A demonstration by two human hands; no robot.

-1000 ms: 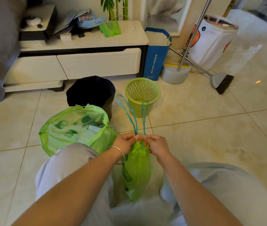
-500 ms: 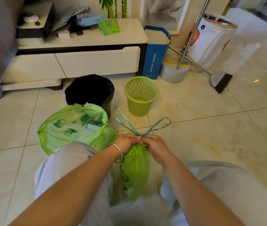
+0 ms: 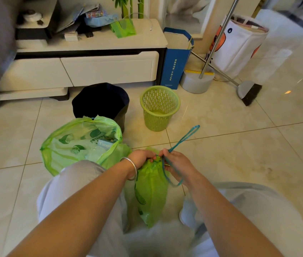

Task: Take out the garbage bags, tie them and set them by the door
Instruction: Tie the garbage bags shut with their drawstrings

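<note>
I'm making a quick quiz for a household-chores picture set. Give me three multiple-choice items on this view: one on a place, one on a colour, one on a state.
1. Where does the green mesh basket stand?
A. On the white cabinet
B. On the floor, right of the black bin
C. Inside the black bin

2. What colour is the drawstring of the small bag?
A. Red
B. White
C. Teal

3. How is the large green bag beside the person's knee?
A. Mouth open, contents showing
C. Lying flat and empty
B. Knotted shut

Answers: 1 B, the basket sits on the tiles next to the bin, in front of the cabinet. 2 C, teal loops run from the right hand, while the left hand grips the bag's gathered neck. 3 A, its rim gapes and a box shows inside.
</note>
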